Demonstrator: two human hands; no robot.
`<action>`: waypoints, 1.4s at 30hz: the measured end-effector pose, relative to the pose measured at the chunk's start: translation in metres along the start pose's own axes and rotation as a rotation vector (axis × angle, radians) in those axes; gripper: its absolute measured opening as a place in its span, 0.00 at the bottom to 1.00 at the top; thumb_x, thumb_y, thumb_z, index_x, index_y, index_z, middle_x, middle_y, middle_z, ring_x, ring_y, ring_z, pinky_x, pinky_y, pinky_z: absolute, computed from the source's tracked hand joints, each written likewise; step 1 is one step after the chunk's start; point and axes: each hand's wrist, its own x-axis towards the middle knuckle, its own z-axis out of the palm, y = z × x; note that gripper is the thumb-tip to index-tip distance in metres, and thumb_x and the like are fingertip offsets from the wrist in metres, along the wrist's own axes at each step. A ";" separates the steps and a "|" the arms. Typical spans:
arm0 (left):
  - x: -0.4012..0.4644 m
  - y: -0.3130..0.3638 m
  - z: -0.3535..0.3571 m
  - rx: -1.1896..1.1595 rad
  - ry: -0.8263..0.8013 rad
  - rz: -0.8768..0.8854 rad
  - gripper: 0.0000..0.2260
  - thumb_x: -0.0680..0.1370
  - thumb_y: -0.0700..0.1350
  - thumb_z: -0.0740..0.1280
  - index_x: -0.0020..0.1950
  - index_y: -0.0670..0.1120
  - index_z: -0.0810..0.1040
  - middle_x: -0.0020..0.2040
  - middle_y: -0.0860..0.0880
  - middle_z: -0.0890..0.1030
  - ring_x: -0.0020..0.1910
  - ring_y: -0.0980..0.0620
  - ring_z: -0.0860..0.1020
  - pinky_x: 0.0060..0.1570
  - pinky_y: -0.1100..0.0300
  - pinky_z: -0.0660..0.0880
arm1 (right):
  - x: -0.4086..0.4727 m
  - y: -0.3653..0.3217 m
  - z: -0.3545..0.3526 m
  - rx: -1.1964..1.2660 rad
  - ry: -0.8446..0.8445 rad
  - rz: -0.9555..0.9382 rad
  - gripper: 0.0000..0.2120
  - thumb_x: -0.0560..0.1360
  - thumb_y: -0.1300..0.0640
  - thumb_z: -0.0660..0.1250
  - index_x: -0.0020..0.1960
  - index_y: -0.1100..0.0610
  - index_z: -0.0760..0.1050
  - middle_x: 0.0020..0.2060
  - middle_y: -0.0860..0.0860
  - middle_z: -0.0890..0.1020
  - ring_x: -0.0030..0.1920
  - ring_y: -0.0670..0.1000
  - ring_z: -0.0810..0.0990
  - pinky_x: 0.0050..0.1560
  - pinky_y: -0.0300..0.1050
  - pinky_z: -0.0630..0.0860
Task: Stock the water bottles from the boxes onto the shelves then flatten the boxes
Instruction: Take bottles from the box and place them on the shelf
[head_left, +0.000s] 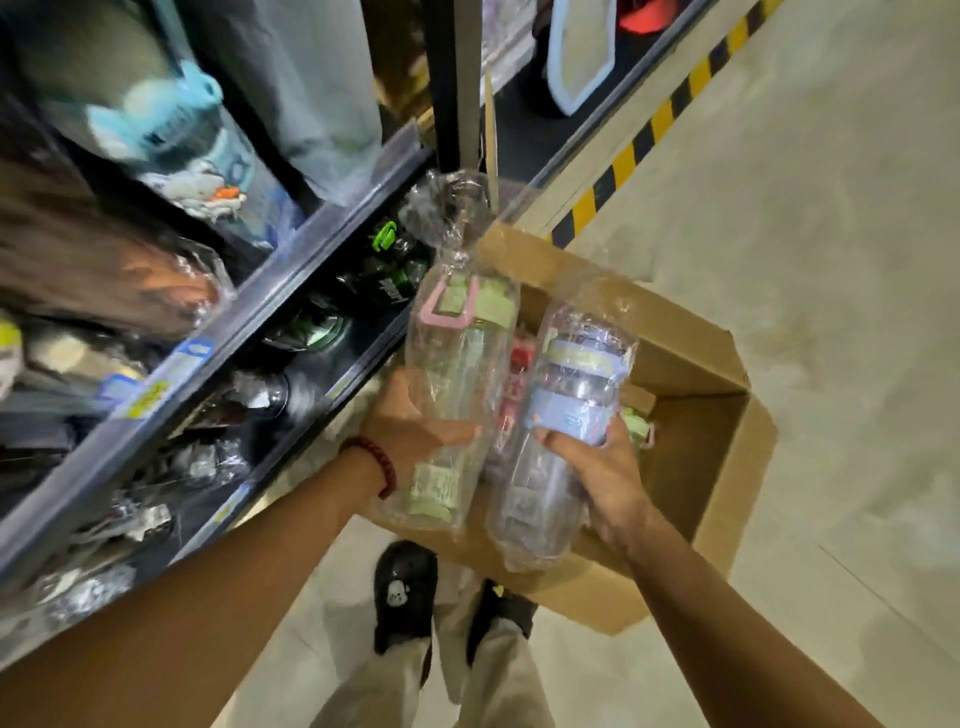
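Here, green-capped bottle (457, 384) upright, caps pointing away.

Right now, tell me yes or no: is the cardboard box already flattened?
No, the cardboard box stands open on the floor, with wrapped bottles inside it.

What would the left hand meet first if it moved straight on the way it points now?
Probably nothing soon: the left hand, gripping the green-lidded bottle, points over the open cardboard box. The shelf edge lies to its left; depth is unclear.
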 end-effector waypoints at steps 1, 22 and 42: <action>-0.015 0.008 -0.009 0.007 0.007 0.018 0.33 0.66 0.42 0.77 0.67 0.47 0.65 0.59 0.49 0.72 0.54 0.51 0.73 0.40 0.64 0.73 | -0.013 -0.010 0.004 0.011 -0.005 -0.011 0.25 0.68 0.68 0.74 0.62 0.56 0.70 0.51 0.58 0.83 0.49 0.59 0.83 0.50 0.57 0.81; -0.286 0.038 -0.078 -0.342 0.395 0.172 0.42 0.48 0.53 0.75 0.61 0.52 0.68 0.56 0.49 0.75 0.53 0.48 0.77 0.49 0.50 0.79 | -0.223 -0.174 0.040 -0.297 -0.516 -0.323 0.28 0.61 0.59 0.75 0.60 0.50 0.73 0.52 0.53 0.83 0.51 0.53 0.82 0.48 0.49 0.80; -0.570 -0.091 -0.160 -0.685 1.079 0.215 0.39 0.53 0.53 0.79 0.59 0.48 0.67 0.56 0.49 0.75 0.56 0.49 0.75 0.54 0.54 0.74 | -0.454 -0.136 0.194 -0.608 -1.139 -0.412 0.34 0.54 0.51 0.78 0.59 0.50 0.72 0.55 0.53 0.81 0.54 0.55 0.81 0.55 0.58 0.78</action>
